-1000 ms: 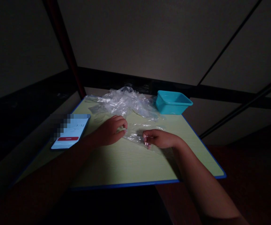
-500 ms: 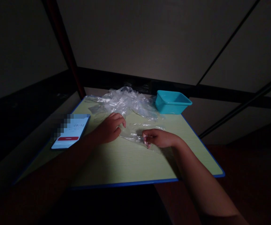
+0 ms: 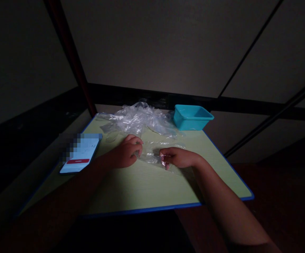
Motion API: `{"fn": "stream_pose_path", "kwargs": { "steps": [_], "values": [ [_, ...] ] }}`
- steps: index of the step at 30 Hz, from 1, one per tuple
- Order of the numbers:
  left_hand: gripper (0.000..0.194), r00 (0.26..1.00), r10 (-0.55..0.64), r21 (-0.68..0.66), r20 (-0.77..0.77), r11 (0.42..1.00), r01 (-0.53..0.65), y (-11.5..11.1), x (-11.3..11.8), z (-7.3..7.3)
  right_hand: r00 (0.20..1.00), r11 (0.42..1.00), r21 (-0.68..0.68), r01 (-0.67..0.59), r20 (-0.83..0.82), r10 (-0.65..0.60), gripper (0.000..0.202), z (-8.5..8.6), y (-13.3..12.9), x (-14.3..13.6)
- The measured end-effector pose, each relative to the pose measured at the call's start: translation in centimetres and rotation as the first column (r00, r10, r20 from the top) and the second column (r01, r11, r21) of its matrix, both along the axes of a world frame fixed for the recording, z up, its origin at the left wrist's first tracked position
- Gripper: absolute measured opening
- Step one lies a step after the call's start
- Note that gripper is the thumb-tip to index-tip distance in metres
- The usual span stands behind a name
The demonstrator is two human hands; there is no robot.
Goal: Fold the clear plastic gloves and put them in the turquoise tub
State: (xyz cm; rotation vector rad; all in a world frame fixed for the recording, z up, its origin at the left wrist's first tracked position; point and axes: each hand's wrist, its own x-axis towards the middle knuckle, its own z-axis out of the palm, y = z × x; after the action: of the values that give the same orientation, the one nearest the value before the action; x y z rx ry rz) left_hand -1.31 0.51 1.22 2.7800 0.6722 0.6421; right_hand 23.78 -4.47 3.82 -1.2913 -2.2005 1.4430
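Note:
A clear plastic bag [image 3: 152, 159] lies stretched flat between my two hands, over the pale green tabletop. Its right part is pinched by my right hand [image 3: 178, 157], thumb against curled fingers, with the film bunched and shiny at the tips. My left hand [image 3: 127, 151] is at the bag's left end, fingers curled and closed on its edge; the thumb is partly hidden. Just beyond both hands sits a crumpled heap of clear plastic bags [image 3: 139, 119].
A turquoise plastic basket [image 3: 191, 123] stands at the back right corner of the table [image 3: 141, 193], which has a blue rim. At the left lies a phone [image 3: 81, 154] with its screen lit. Wall panels [image 3: 152, 45] rise behind the table.
My left hand's fingers have closed at the left end of the bag. The right hand keeps its pinch in nearly the same place. The whole view has shifted slightly.

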Motion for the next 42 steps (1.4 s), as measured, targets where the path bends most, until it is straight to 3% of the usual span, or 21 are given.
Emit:
{"fn": "stream_pose_path", "kwargs": {
  "steps": [15,19,22,25,33,42],
  "values": [
    [0.02,0.999,0.028,-0.002,-0.023,1.0,-0.028,0.2,0.0,0.3,1.0,1.0,-0.012,0.015,0.012,-0.015,0.011,0.0,0.0,-0.1],
    [0.032,0.997,0.073,0.007,0.003,0.997,-0.073,0.4,-0.4,0.7,1.0,0.999,-0.02,0.025,0.016,-0.025,0.01,-0.3,0.1,0.0],
    [0.041,0.996,0.06,-0.054,-0.073,0.996,-0.064,0.0,-0.6,0.8,1.0,0.999,-0.021,0.025,0.002,-0.025,0.009,-0.4,0.1,0.1],
    [0.036,0.989,0.073,-0.079,-0.126,0.993,-0.083,-0.5,-0.5,0.5,1.0,1.0,-0.02,0.025,-0.005,-0.025,0.009,-0.5,0.1,0.1],
    [0.017,0.997,0.048,0.02,-0.052,0.999,-0.047,0.0,-0.2,-0.1,0.997,0.997,-0.072,0.025,-0.077,-0.031,0.008,-1.1,0.5,0.4],
    [0.016,1.0,0.021,0.056,-0.022,0.998,-0.02,1.6,-1.0,0.0,0.996,0.995,-0.085,0.044,-0.076,-0.05,0.01,-0.9,0.4,0.2]
  ]
}}
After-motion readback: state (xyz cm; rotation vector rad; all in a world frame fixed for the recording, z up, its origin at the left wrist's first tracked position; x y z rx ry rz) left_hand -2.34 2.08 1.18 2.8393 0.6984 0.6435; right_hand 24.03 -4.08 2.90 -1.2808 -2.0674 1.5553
